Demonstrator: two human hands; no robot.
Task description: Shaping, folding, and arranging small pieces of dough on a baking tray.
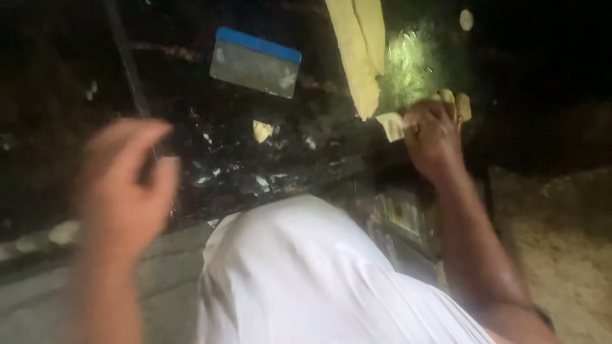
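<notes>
Yellow cloth (394,124) sits bunched in the right hand (433,130), fist closed on it and pressed to the dark glass (191,95) at upper right, forearm angled up from the lower right. Left hand (124,185) is raised at left, fingers loosely curled, empty — heavily blurred. Blue-edged scraper (255,62) and a longer yellow cloth strip (360,51) rest on the glass; the surroundings are too dark to read, and the white shirt (299,274) hides the lower centre.
</notes>
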